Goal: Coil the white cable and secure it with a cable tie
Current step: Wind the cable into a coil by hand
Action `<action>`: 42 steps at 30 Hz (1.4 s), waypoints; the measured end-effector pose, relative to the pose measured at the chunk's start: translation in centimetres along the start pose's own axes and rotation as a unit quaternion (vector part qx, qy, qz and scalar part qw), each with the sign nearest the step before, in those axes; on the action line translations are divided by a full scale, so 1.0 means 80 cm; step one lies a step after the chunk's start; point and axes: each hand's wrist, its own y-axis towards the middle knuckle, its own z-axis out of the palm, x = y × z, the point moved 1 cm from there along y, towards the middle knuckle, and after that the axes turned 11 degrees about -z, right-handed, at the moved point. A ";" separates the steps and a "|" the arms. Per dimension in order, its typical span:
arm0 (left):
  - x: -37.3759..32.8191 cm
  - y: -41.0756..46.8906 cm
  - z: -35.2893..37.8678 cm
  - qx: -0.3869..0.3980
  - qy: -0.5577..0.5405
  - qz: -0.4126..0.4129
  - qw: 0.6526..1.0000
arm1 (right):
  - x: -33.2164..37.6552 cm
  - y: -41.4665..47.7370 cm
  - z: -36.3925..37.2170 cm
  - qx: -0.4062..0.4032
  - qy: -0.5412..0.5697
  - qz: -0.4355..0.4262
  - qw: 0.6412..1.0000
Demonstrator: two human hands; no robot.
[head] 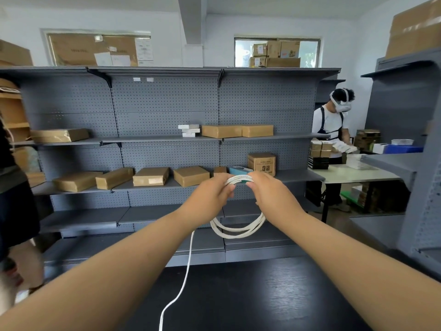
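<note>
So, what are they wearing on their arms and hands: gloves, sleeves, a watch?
Nothing worn shows. The left forearm and right forearm are bare, no sleeve in view. The left hand and right hand have no gloves; no watch, band or ring is visible from this angle.

Left hand (210, 195): bare.
Right hand (272, 193): bare.
Forearms: both bare, uncovered right down to the picture's lower edge.

Head view, facing forward, slightly down, near hands (241, 199), shelving (167, 139) beyond
</note>
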 end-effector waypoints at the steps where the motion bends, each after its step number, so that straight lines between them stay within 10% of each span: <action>1: 0.000 -0.003 0.003 0.005 -0.030 -0.017 0.999 | -0.003 0.000 -0.001 -0.005 0.014 0.012 1.000; 10: 0.003 -0.016 0.025 0.050 -0.260 -0.122 0.957 | -0.036 -0.012 -0.014 -0.090 0.117 0.106 0.983; 18: -0.024 -0.017 0.031 -0.084 -0.014 -0.049 0.995 | -0.046 -0.037 -0.012 -0.074 0.166 0.096 0.979; 34: -0.037 -0.019 0.022 -0.057 0.075 -0.031 0.995 | -0.028 -0.026 -0.018 0.006 -0.011 -0.034 0.999; 42: 0.005 -0.030 0.000 0.160 -0.278 -0.139 0.937 | -0.020 -0.019 -0.011 0.036 -0.051 -0.049 0.997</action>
